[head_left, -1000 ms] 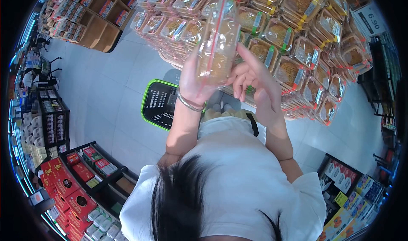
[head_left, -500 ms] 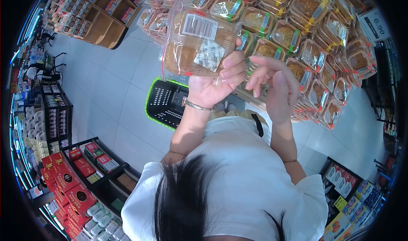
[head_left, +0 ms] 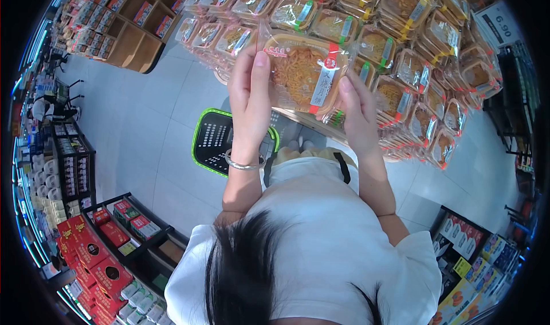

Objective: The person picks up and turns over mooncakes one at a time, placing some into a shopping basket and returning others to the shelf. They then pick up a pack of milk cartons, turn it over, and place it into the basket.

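A packaged mooncake (head_left: 298, 76), in a clear wrapper with a red and white label strip, is held up face-on in front of the display. My left hand (head_left: 251, 93) grips its left edge, thumb on the front. At the opposite edge, my right hand (head_left: 359, 107) holds the pack with the thumb on the front; its other fingers are mostly hidden behind. A metal bangle (head_left: 243, 163) circles my left wrist. Just behind the pack, stacked wrapped mooncakes (head_left: 375, 44) with red, green and yellow strips fill the display.
Below my left hand, a black shopping basket (head_left: 212, 139) with a green rim stands on the tiled floor. A price sign (head_left: 495, 24) reads 6.90 at the right. Wooden shelving (head_left: 129, 38) is at upper left; red boxes (head_left: 91, 250) are stacked at lower left.
The pack has turned from its barcode side to its labelled front and moved right. My right hand, free before, now grips its right edge; my left hand has shifted to the left edge.
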Demonstrator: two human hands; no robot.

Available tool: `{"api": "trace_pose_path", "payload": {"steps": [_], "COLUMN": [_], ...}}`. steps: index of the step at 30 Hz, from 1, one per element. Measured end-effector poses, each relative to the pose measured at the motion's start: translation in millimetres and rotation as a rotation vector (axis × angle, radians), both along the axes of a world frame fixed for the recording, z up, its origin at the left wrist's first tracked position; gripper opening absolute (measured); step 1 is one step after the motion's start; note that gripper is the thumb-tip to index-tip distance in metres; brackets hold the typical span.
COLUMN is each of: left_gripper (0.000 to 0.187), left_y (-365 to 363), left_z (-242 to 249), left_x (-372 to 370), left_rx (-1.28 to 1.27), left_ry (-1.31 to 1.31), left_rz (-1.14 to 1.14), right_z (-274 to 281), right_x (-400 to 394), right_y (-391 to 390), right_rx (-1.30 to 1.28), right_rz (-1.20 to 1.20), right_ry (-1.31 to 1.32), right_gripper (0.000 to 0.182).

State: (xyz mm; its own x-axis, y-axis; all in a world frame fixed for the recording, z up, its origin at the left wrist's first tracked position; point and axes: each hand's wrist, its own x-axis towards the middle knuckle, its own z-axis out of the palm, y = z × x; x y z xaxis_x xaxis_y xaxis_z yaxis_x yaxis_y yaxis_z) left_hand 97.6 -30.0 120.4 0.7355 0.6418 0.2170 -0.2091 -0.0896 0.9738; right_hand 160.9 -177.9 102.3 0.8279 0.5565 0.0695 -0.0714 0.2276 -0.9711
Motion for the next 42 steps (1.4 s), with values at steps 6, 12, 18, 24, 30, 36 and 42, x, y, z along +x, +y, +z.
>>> {"api": "trace_pose_path", "payload": {"steps": [6, 12, 18, 24, 30, 36, 42], "left_gripper": [0.026, 0.029, 0.035, 0.037, 0.037, 0.040, 0.049], "left_y": [-5.3, 0.0, 9.1, 10.8, 19.4, 24.6, 20.3], "left_z": [10.6, 6.7, 5.7, 12.3, 7.9, 0.0, -7.9], "left_x": [0.2, -4.3, -4.6, -5.8, -4.2, 0.3, 13.6], "left_rx": [0.036, 0.155, 0.253, 0.183, 0.032, -0.013, 0.171], "left_ry": [-0.077, 0.031, 0.032, 0.108, 0.023, 0.031, -0.012], "left_rz": [-0.040, -0.086, -0.190, -0.253, -0.304, -0.336, -0.219], "right_z": [-0.4, -1.4, 6.0, 2.2, 3.7, -6.5, -1.1], "right_x": [-0.8, 0.5, 4.7, 8.7, 8.7, 14.7, 18.5], "right_y": [-2.5, -3.2, -9.7, -16.2, -13.2, -10.7, -12.0], "right_rx": [-0.018, -0.067, -0.043, -0.110, 0.024, 0.040, -0.013], "right_rz": [-0.035, -0.085, -0.033, -0.026, 0.025, -0.025, 0.009], "right_ry": [0.060, -0.007, 0.056, 0.075, 0.125, -0.034, -0.016], "right_gripper": [0.028, 0.032, 0.035, 0.036, 0.036, 0.027, 0.025]}}
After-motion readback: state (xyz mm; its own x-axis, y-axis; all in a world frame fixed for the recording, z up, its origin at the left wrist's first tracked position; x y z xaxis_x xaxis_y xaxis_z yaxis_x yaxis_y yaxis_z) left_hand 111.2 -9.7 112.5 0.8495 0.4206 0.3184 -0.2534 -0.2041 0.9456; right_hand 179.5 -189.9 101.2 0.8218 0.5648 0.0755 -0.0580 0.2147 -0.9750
